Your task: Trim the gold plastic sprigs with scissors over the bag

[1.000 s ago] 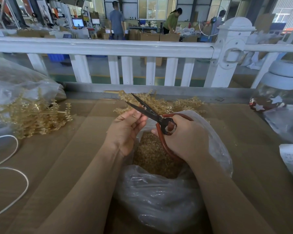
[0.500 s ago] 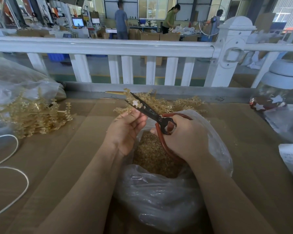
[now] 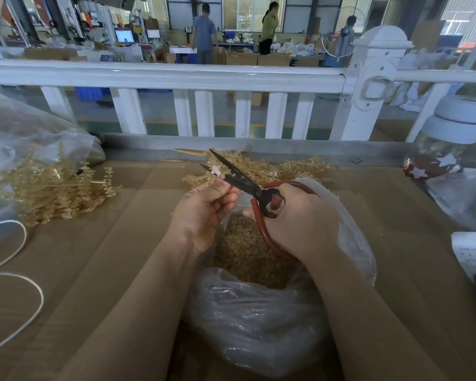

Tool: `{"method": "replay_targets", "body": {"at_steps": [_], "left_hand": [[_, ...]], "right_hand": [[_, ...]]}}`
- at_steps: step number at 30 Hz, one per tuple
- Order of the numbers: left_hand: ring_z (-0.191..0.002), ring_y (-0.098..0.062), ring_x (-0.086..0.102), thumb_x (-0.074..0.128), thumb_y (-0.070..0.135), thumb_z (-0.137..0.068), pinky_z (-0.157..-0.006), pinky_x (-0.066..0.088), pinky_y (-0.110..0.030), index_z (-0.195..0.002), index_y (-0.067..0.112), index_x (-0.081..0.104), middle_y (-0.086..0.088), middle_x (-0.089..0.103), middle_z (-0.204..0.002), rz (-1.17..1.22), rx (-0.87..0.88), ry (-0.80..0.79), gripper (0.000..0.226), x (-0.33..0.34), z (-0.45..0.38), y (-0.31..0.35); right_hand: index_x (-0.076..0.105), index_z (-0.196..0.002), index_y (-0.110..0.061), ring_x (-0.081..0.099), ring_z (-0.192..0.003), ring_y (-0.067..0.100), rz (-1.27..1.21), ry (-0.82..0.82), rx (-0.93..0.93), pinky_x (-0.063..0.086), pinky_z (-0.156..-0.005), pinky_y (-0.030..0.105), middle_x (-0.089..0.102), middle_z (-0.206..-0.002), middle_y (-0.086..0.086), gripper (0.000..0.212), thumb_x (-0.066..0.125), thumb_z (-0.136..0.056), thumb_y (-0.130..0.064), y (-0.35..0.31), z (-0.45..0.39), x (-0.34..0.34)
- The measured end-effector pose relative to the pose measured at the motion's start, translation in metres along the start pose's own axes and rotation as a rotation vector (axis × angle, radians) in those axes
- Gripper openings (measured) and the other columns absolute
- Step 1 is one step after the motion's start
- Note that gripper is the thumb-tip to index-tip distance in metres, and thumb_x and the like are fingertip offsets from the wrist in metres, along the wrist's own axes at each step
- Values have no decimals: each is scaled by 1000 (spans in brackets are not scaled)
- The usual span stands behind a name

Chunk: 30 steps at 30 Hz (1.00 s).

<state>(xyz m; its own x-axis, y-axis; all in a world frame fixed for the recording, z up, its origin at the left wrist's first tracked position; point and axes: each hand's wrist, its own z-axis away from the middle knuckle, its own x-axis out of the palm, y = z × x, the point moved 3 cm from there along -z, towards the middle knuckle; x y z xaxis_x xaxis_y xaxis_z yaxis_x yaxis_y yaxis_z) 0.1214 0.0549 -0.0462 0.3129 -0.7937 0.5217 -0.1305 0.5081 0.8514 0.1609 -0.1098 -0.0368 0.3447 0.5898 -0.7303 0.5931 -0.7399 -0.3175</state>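
I am looking across a brown cardboard-covered bench [image 3: 99, 265] that ends at a white railing [image 3: 165, 75], with a workshop floor and a few people standing far beyond it. Directly under my hands lies the clear plastic bag [image 3: 261, 320], its mouth open and its inside heaped with small gold trimmings [image 3: 248, 251]. Past the scissor tips, on the far side of the bag, a loose pile of gold plastic sprigs [image 3: 289, 167] sprawls over the cardboard; they look translucent amber-gold, spiky, with tiny star-shaped tips along thin stems. Well off to the left of my grip, a second heap of the same sprigs [image 3: 52, 193] spills out of another clear bag [image 3: 25, 138]. A white cord [image 3: 25, 292] loops on the bench near there.

My right hand [image 3: 302, 221] curls around the red-brown handle loops of the scissors [image 3: 239, 177], whose dark blades stand parted, pointing up and away to the left. My left hand [image 3: 204, 213] pinches a thin sprig stem between thumb and fingers, just beside the blades, above the bag's mouth. A pale star piece [image 3: 216, 169] sits between the parted blades, just above my left fingertips.
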Motion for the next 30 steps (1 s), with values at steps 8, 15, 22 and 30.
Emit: {"method": "replay_targets", "body": {"at_steps": [8,15,22,30], "left_hand": [[-61,-6,64,55,6,-96,-62,56,-16,-84,7,66,0,69,-68,17,-13,-23,16,0,1,1],[-60,-7,65,57,8,-94,-61,55,-17,-84,8,66,0,69,-69,46,-25,-26,13,0,2,2],[-59,-6,64,54,6,-96,-60,55,-16,-87,8,63,1,69,-67,90,-27,47,13,0,3,1],[-54,-4,63,60,11,-96,-57,55,-14,-85,8,67,0,67,-64,301,12,219,13,-9,1,5]], "right_hand": [[70,-89,-25,58,-68,8,-48,-31,-4,53,-65,27,66,-77,-12,65,44,-76,-83,0,-1,1],[69,-85,-27,55,-65,5,-45,-42,5,46,-62,20,65,-74,-13,58,52,-77,-82,0,-1,2],[70,-90,-27,52,-65,3,-8,-25,-17,41,-61,18,69,-80,-14,62,46,-77,-83,0,0,1],[71,-91,-27,54,-66,1,-62,-23,-54,46,-62,15,65,-77,-19,61,45,-77,-81,1,1,1]]}}
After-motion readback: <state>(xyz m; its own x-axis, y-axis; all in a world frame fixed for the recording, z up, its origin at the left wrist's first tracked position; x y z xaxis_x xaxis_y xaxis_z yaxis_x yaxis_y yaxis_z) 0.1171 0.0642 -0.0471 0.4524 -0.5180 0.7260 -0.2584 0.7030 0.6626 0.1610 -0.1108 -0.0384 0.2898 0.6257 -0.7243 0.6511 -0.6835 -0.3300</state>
